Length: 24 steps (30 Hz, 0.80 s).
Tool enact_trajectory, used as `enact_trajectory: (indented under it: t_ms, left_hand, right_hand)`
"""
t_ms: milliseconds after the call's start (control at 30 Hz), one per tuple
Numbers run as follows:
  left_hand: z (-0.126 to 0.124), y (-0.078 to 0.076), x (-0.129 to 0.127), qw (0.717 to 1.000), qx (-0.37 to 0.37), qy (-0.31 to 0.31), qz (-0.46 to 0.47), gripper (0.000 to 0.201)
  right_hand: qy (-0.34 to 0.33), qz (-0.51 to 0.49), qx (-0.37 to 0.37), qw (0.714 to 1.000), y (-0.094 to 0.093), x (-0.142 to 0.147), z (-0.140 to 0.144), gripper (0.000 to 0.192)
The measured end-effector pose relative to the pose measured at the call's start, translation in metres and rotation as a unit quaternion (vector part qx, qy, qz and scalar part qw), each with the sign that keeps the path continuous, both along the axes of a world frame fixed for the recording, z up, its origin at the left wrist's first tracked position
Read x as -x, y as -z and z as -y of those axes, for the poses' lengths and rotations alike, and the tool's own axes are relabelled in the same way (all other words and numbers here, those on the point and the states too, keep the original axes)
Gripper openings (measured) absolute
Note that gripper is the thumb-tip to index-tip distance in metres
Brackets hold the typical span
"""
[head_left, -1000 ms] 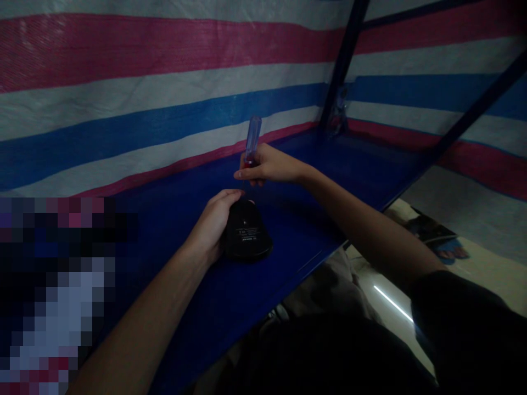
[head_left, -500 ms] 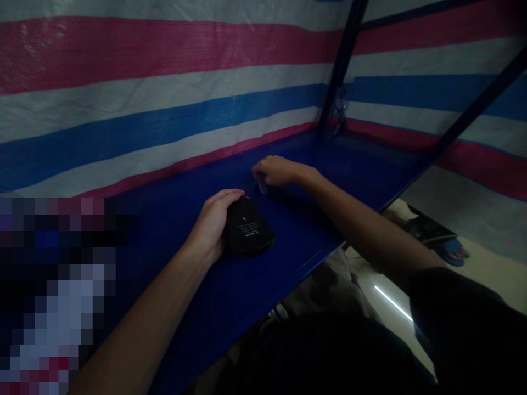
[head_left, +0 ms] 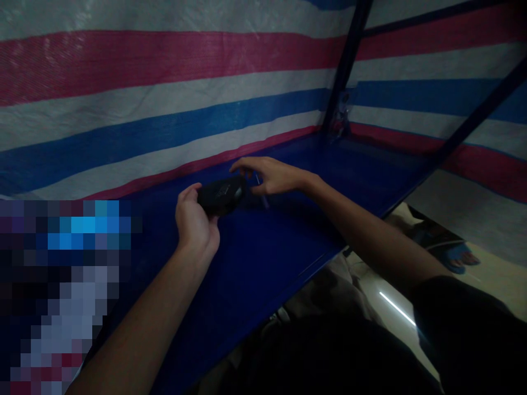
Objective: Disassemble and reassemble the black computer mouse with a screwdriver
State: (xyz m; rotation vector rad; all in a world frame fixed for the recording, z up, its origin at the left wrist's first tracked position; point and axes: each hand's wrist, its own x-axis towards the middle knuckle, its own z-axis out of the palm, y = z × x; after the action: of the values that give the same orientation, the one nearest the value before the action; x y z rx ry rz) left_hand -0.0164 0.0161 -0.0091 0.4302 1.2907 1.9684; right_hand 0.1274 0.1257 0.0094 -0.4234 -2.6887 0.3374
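My left hand [head_left: 196, 222] grips a black rounded device [head_left: 220, 196] with small pale print on its face. It is tilted, and the thumb is underneath. Just right of it is my right hand [head_left: 267, 174], its fingers spread and reaching toward the device's right end; I cannot tell whether they touch it. Below those fingers shows a thin pale strip [head_left: 264, 200], blurred, and whether it lies on the surface or hangs from the hand is unclear. Both hands are over a dark blue tabletop [head_left: 255, 263].
Striped plastic sheeting [head_left: 164, 60] walls the back and right. A dark metal post [head_left: 341, 71] rises at the far corner, with a clear plastic packet [head_left: 340, 118] beside it. A slanting bar [head_left: 473, 115] crosses at right. Pixelated blur covers the left edge. A foot in a blue slipper [head_left: 461, 258] is on the floor.
My left hand has lifted and tilted the device, moving it left and away from me. The right hand's fingers have spread and come nearer to the device.
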Motion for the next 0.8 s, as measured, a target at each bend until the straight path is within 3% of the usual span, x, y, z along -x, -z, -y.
enact_trajectory:
  t_ms: [67, 133, 267, 367, 500, 800]
  left_hand:
    - [-0.002, 0.001, 0.003, 1.000, -0.008, -0.015, 0.015, 0.011]
    - [-0.002, 0.000, 0.004, 1.000, -0.004, -0.006, 0.020, 0.012]
    - [0.004, -0.003, 0.001, 0.991, 0.005, 0.137, -0.011, 0.022]
    - [0.009, -0.003, -0.007, 0.972, -0.010, 0.217, -0.089, 0.031]
    - [0.011, 0.000, -0.016, 0.956, -0.054, 0.263, -0.118, 0.036]
    - [0.013, -0.005, -0.013, 0.962, -0.078, 0.260, -0.029, 0.040]
  right_hand:
    - [-0.081, -0.072, 0.071, 0.992, 0.002, 0.009, 0.009, 0.072]
    - [-0.114, -0.123, 0.122, 0.978, 0.007, 0.017, 0.017, 0.078]
    - [-0.084, -0.215, 0.201, 0.952, 0.011, 0.025, 0.022, 0.075]
    - [-0.028, -0.264, 0.241, 0.934, 0.006, 0.023, 0.019, 0.062]
    - [0.011, -0.242, 0.217, 0.946, -0.002, 0.020, 0.016, 0.038]
    - [-0.098, -0.143, 0.338, 0.925, -0.006, 0.017, 0.024, 0.043]
